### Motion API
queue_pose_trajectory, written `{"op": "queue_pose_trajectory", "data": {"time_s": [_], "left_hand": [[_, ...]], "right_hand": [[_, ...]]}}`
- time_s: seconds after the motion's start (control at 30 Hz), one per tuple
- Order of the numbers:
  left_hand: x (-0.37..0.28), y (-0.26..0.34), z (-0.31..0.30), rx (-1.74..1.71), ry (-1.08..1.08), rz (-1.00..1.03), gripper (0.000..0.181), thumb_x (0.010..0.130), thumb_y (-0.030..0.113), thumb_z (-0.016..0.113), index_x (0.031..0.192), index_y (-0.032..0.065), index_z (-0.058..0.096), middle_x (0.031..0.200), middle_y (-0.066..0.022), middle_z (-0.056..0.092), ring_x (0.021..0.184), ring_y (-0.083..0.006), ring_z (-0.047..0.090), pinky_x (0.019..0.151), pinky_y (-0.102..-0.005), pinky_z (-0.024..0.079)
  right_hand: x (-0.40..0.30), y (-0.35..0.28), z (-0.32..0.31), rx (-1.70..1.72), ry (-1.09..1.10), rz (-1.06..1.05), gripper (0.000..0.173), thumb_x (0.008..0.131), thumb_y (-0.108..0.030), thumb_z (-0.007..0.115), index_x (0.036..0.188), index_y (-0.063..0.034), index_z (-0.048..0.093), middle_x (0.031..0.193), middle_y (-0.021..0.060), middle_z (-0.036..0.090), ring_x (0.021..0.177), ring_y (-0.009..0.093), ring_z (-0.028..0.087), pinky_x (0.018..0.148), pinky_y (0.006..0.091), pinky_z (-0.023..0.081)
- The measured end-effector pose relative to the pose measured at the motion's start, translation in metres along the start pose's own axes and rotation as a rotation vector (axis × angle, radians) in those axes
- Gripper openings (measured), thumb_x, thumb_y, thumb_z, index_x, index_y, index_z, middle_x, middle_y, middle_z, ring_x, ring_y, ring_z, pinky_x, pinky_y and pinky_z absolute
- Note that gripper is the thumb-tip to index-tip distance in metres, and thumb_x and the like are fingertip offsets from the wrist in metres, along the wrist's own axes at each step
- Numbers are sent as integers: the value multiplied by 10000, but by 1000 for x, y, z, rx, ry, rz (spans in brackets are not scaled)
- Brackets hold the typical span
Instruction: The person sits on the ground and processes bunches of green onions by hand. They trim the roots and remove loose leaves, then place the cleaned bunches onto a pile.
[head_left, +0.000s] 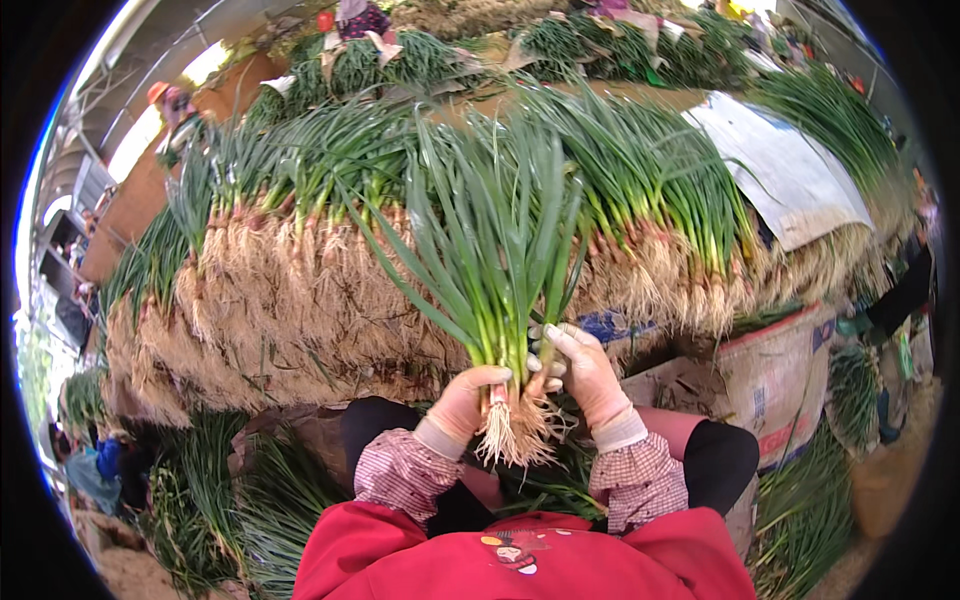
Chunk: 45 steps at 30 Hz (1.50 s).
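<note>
Upright before me is a bunch of long-leaved allium plants, green garlic or green onions, with pale roots hanging below. My left hand, in a thin light glove, is closed around the base of the bunch, its thumb across the reddish stem ends. My right hand, gloved too, grips a stalk at the bunch's right side, its thumb pointing up along the stem. The fingers behind the stems are partly hidden. Just beyond my hands lies a long heap of the same plants, its roots facing me.
A white sheet covers part of the heap at right. A printed white sack stands right of my knee. Loose green plants lie at left, others at right. A person in an orange hat is at far left.
</note>
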<state>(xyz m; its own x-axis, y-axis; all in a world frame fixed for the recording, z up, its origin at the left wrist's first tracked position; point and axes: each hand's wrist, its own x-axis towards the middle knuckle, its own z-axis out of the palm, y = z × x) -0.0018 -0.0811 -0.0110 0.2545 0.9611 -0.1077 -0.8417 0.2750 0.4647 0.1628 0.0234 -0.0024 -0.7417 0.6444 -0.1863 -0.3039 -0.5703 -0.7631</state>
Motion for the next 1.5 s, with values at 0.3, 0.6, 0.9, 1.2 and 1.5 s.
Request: {"op": "queue_pose_trajectory", "data": {"time_s": [0.3, 0.6, 0.9, 1.2, 1.5], "left_hand": [[12, -17, 0, 79, 189, 35, 404, 833, 147, 581, 1188, -44, 550, 1115, -191, 640, 1019, -319, 636, 970, -466, 491], [-16, 23, 53, -233, -178, 258, 348, 848, 186, 628, 1146, 23, 554, 1115, -184, 577, 811, -149, 559, 816, -368, 502], [36, 42, 17, 114, 27, 244, 710, 758, 191, 685, 1353, -88, 418, 1070, -142, 613, 869, -246, 636, 834, -355, 571], [33, 31, 22, 6, -6, 227, 526, 784, 206, 660, 1232, -1, 479, 995, -63, 553, 907, -209, 567, 873, -394, 490], [54, 15, 19, 97, -53, 129, 630, 824, 230, 578, 1373, -52, 447, 1420, -282, 453, 1340, -414, 429, 1107, -516, 364]], "right_hand": [[-1, 24, 2, 198, 349, -138, 138, 962, -158, 613, 893, -40, 602, 666, -2, 532, 508, 113, 496, 448, 260, 433], [3, 8, -71, 228, 282, -345, 179, 980, -178, 547, 960, -28, 643, 782, 15, 630, 628, 97, 570, 584, 239, 499], [38, -85, -27, -1790, 450, -348, 290, 895, -292, 588, 924, -52, 748, 944, 166, 720, 857, 356, 695, 784, 410, 557], [50, -121, -55, -1206, 443, -118, 302, 873, -324, 674, 1031, -71, 724, 917, 147, 723, 829, 302, 697, 728, 381, 538], [-37, -33, -5, -2088, 174, -706, 145, 868, -253, 630, 953, -155, 694, 626, 40, 607, 567, 208, 654, 486, 344, 507]]}}
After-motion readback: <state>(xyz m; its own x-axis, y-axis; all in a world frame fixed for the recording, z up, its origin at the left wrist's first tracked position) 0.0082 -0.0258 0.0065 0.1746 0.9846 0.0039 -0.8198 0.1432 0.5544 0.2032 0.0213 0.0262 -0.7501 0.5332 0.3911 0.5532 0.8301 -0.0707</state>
